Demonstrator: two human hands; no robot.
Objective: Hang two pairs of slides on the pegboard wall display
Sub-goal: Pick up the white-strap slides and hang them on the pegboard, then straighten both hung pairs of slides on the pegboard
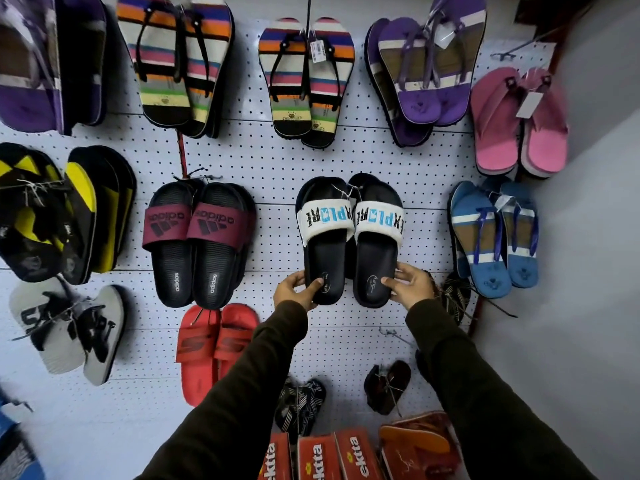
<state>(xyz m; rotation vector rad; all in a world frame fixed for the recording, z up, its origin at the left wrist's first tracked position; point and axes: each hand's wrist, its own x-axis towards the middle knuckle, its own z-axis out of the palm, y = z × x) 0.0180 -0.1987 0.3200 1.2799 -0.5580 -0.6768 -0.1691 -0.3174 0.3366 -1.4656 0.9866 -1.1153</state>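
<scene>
A pair of black slides with white straps printed "EXPLORE" [349,237] rests toes-up against the white pegboard [277,161] at the centre. My left hand [298,289] grips the heel of the left slide. My right hand [410,282] grips the heel of the right slide. A string with a tag joins the two slides at the top, near a peg. To the left, a pair of black slides with maroon adidas straps [199,244] hangs on the board.
Striped, purple, pink and blue flip-flops [495,237] hang all around the board. Red slides [214,348] hang below the adidas pair. A bare peg [391,336] juts out lower right. Orange shoe boxes [325,459] stand at the bottom. A grey side wall closes the right.
</scene>
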